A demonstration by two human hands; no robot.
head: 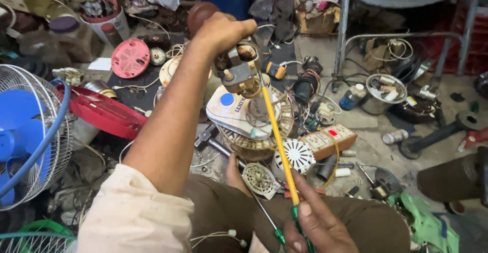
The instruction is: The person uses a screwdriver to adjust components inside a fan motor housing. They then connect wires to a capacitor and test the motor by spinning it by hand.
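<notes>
left hand (223,32) clamped on small motor assembly (240,70), held up top center | right hand (317,225) closed round yellow-shaft screwdriver (277,131), tip at the motor | looks mid-disassembly, motor's out of its housing | blue fan (25,131) far left, floor (371,146) cluttered

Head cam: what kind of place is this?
Probably a small fan and appliance repair workshop: a blue-bladed fan, loose motor parts, and the left hand holding a motor assembly against the right hand's yellow screwdriver.

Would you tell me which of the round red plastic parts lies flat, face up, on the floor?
The small red disc near the top left lies flat, its slotted face up. The larger red guard beside the blue fan is tilted.
</notes>
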